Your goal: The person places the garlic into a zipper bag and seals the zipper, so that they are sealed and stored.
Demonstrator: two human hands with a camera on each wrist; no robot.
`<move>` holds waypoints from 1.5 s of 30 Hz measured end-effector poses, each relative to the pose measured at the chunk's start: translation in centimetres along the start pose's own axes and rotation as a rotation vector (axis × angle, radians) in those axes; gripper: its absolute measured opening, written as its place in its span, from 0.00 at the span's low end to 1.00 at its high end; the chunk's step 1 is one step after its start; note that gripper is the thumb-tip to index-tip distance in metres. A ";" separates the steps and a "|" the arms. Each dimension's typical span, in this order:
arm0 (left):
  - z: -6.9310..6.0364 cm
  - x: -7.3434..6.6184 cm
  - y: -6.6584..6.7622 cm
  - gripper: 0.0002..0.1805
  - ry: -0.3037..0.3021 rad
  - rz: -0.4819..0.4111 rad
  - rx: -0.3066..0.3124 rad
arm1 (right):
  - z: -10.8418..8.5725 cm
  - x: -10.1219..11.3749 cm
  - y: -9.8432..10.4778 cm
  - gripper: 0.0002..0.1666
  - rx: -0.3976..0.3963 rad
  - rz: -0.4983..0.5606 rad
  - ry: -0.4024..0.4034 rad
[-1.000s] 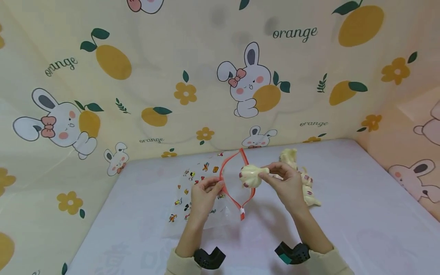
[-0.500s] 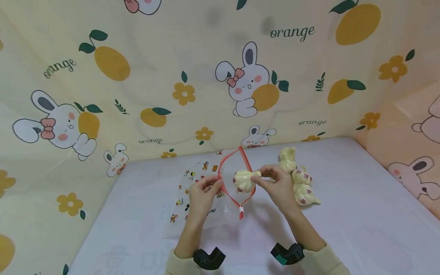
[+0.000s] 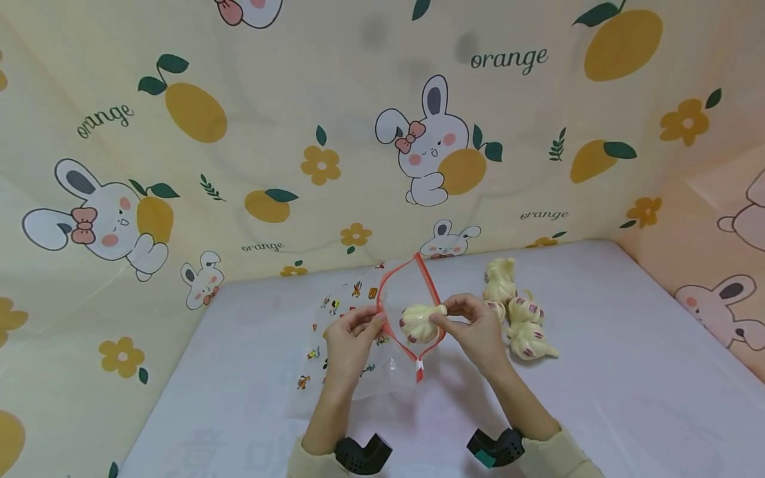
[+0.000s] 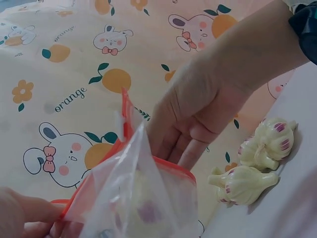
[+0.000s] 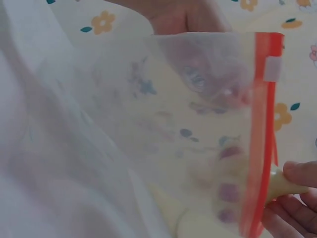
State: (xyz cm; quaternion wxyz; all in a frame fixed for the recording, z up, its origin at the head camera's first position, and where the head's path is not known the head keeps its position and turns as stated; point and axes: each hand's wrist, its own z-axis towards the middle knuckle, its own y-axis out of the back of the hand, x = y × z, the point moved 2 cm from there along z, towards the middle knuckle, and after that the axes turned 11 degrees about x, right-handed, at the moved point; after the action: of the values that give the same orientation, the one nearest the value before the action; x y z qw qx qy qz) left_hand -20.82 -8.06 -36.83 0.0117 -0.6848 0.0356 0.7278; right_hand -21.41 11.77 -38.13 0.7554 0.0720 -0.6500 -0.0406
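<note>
A clear zip bag [image 3: 343,348] with small cartoon prints has its red-edged mouth [image 3: 429,279] spread wide. My left hand [image 3: 349,342] pinches the near-left side of that rim. My right hand [image 3: 478,335] holds a glossy cream garlic bulb [image 3: 417,323] with purple patches by its stem. The bulb's body sits within the bag's mouth; in the right wrist view its purple patches [image 5: 229,192] show through the film, while the stem [image 5: 282,186] sticks out between thumb and fingers. The left wrist view shows the bulb only dimly behind the bag's film.
Several more garlic bulbs [image 3: 528,342] lie grouped on the white table [image 3: 597,372], right of my right hand. A white slider [image 3: 419,364] sits at the near end of the zip. Behind the table hangs a printed cloth [image 3: 358,86] with rabbits and oranges.
My right hand has moved left and slightly down, bringing the garlic bulb from the right side of the bag's mouth into it. The left hand has stayed nearly still on the rim.
</note>
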 end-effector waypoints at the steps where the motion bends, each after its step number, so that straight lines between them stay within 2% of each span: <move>1: 0.0 0.0 0.0 0.13 -0.002 -0.003 -0.002 | 0.0 -0.1 -0.1 0.16 0.009 0.002 0.006; 7: 0.1 0.0 0.1 0.12 -0.020 -0.034 -0.007 | -0.1 -0.4 -0.4 0.15 0.072 0.016 0.071; 11: 0.1 0.0 0.3 0.12 -0.022 -0.034 -0.014 | 0.1 -0.4 0.0 0.15 0.103 -0.003 0.078; 19: 0.2 0.0 0.6 0.12 -0.036 -0.034 -0.041 | 0.6 -0.7 2.1 0.17 0.158 -0.123 0.084; 26: 0.3 0.1 0.7 0.12 -0.034 -0.038 -0.029 | 0.9 -1.1 4.2 0.21 0.206 -0.195 0.062; 36: 0.3 -0.1 0.7 0.12 -0.029 -0.042 -0.022 | 1.2 -1.5 7.1 0.20 0.229 -0.305 0.074; 45: 0.3 0.0 0.6 0.13 -0.023 -0.054 -0.017 | 1.2 -2.0 8.7 0.20 0.194 -0.350 0.058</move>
State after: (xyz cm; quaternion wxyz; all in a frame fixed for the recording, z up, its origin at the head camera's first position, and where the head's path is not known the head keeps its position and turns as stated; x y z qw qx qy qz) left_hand -21.12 -8.67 -36.78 0.0261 -0.6773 0.0108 0.7352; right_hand -23.14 20.55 -38.47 0.7448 0.2575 -0.6064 -0.1060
